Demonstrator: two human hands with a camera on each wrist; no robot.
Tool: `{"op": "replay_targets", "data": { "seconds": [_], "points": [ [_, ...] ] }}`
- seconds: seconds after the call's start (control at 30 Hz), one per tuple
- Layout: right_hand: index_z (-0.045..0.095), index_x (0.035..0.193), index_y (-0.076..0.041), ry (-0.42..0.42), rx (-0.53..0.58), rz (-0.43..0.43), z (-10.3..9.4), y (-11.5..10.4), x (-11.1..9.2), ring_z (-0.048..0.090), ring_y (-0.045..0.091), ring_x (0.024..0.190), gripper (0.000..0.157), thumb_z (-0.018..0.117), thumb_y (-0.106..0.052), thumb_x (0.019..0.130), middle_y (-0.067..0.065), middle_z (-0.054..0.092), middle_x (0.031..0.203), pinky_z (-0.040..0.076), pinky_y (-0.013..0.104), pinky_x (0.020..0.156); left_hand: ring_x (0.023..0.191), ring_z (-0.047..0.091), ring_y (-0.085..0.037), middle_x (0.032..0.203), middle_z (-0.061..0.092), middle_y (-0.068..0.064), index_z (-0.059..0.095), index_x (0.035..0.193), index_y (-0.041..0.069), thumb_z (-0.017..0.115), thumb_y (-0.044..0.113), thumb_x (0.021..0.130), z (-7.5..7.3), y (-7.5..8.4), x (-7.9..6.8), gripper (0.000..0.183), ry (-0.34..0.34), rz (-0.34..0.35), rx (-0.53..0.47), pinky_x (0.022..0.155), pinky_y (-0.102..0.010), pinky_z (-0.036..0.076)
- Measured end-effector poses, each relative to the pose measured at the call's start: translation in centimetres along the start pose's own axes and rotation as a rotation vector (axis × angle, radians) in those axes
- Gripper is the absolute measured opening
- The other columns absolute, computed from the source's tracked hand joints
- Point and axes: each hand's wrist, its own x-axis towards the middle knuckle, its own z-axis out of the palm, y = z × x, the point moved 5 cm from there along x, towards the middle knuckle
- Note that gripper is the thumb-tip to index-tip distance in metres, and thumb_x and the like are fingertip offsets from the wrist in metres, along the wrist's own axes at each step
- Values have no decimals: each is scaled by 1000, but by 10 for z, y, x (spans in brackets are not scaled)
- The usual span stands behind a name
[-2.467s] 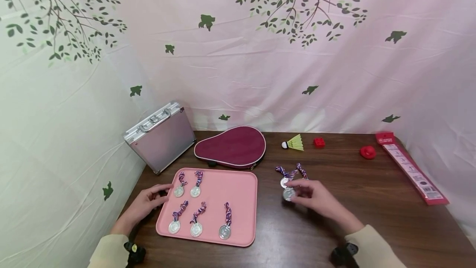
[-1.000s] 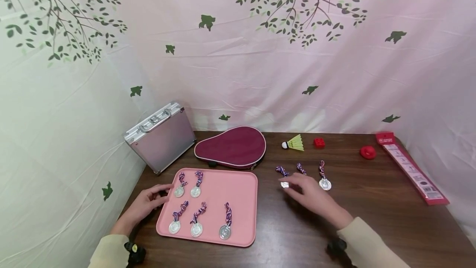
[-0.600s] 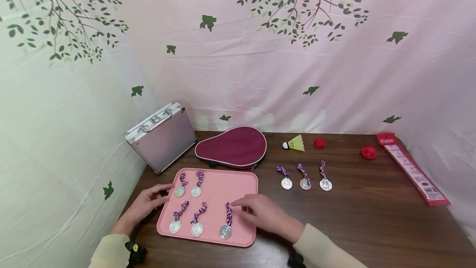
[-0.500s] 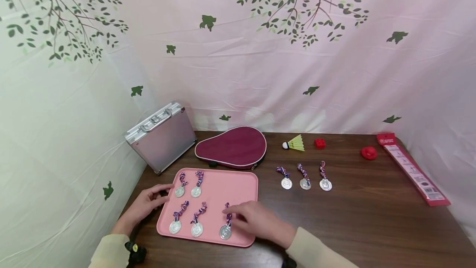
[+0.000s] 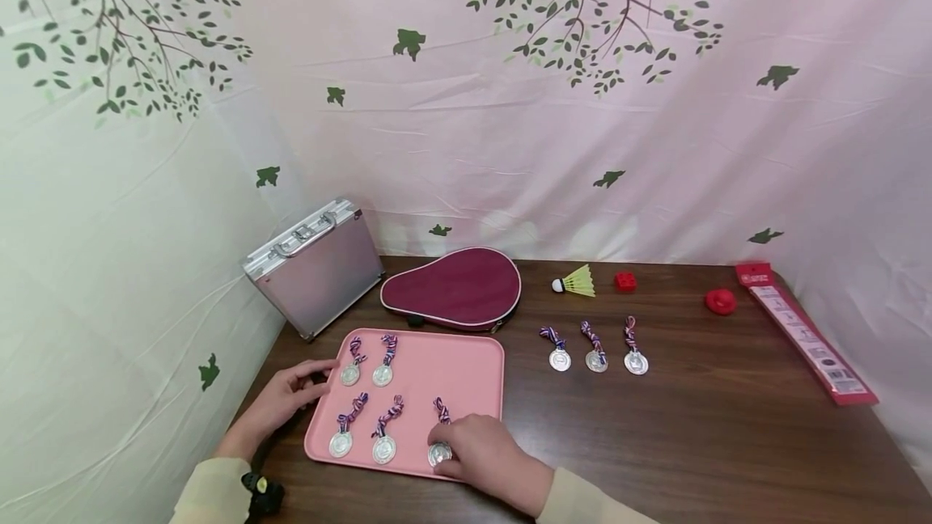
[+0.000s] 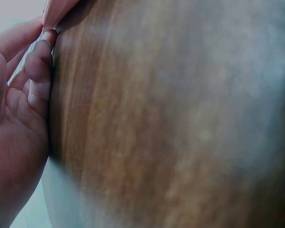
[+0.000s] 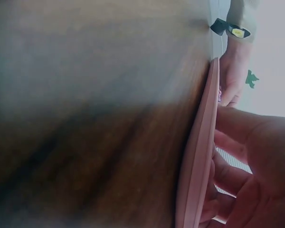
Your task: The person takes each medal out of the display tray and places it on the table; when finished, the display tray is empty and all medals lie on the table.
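Observation:
In the head view, my left hand (image 5: 285, 399) holds the left edge of a pink tray (image 5: 476, 370), its fingertips at the rim; the left wrist view shows curled fingers (image 6: 38, 69) there. Several silver medals with knotted striped ribbons lie on the tray, such as a back-row medal (image 5: 382, 374) and a front-row medal (image 5: 383, 449). My right hand (image 5: 489, 455) is over the tray's front right, thumb and forefinger on either side of a medal (image 5: 439, 453), pinching it. Its ribbon (image 5: 441, 409) points away from me; the hand partly covers the disc.
Three more medals lie in a row on the brown table, the nearest a medal (image 5: 560, 359). Behind stand a silver case (image 5: 320, 273), a maroon paddle case (image 5: 455, 289), a shuttlecock (image 5: 577, 281), a red brick (image 5: 624, 281), a small red hat (image 5: 721, 302) and a red package (image 5: 804, 334).
My right hand let go of the medals on the table, now lined up in a row, and moved left onto the tray's front right medal, whose ribbon shifted slightly. The left hand stayed put.

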Motion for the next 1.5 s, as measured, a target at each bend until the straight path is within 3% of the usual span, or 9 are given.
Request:
{"op": "replay_targets", "data": {
  "seconds": [0.27, 0.5, 0.67, 0.8, 0.9, 1.03, 1.13, 1.27, 1.5],
  "points": [
    [64, 97, -26, 20, -55, 16, 1, -2, 0, 56, 3, 68, 27, 78, -36, 76, -15, 62, 80, 43, 24, 57, 71, 48, -26, 102, 59, -13, 61, 127, 14, 69, 20, 88, 0, 1, 0, 41, -2, 1, 21, 57, -27, 42],
    [64, 99, -29, 1, -8, 50, 3, -1, 0, 45, 1, 63, 27, 78, -32, 77, -12, 51, 81, 39, 21, 53, 70, 48, -24, 103, 59, -11, 61, 128, 18, 69, 23, 88, 0, -23, 9, 41, 9, 26, 30, 55, -27, 41],
    [66, 100, -26, -1, 131, 49, 0, 1, -1, 45, -1, 69, 26, 79, -22, 77, -12, 53, 86, 41, 17, 63, 70, 48, -21, 102, 59, -8, 62, 126, 24, 70, 30, 86, -1, -32, 11, 41, 19, 34, 39, 56, -27, 42],
    [68, 101, -21, 20, 275, -2, -5, 7, -1, 47, -1, 69, 29, 78, -11, 75, -11, 54, 83, 40, 12, 63, 71, 49, -22, 103, 59, -6, 62, 125, 28, 71, 32, 86, -1, -32, 11, 40, 23, 18, 43, 57, -28, 42],
    [70, 102, -16, 25, 462, -27, -7, 16, -2, 53, 2, 69, 30, 78, -6, 75, -6, 57, 81, 45, 15, 61, 72, 49, -22, 104, 60, -4, 62, 124, 30, 71, 33, 85, 0, -33, 10, 39, 27, 3, 46, 57, -28, 42],
    [70, 106, -9, 12, 743, 6, -7, 32, -5, 58, 7, 70, 32, 78, -4, 76, 5, 60, 83, 51, 22, 62, 72, 49, -22, 105, 60, -3, 62, 124, 30, 71, 33, 85, 1, -33, 10, 40, 27, 0, 41, 57, -28, 43],
    [69, 109, -6, 29, 860, 22, -9, 44, -9, 59, 9, 72, 33, 78, -6, 77, 9, 61, 85, 53, 25, 64, 71, 49, -22, 105, 60, -3, 62, 124, 30, 71, 33, 85, 1, -33, 10, 40, 23, 2, 38, 57, -28, 43],
    [68, 112, -3, 85, 908, 2, -20, 60, -14, 61, 14, 76, 37, 78, -10, 78, 11, 62, 89, 54, 29, 67, 71, 49, -22, 105, 60, -3, 62, 124, 30, 71, 33, 85, 1, -33, 10, 40, 21, -2, 39, 57, -28, 43],
    [66, 117, -1, 151, 862, 11, -47, 95, -31, 62, 20, 83, 40, 76, -11, 80, 7, 64, 102, 54, 30, 69, 72, 49, -22, 106, 60, -3, 62, 124, 30, 71, 32, 85, 1, -32, 10, 40, 24, -9, 41, 57, -28, 43]
  ]
}}
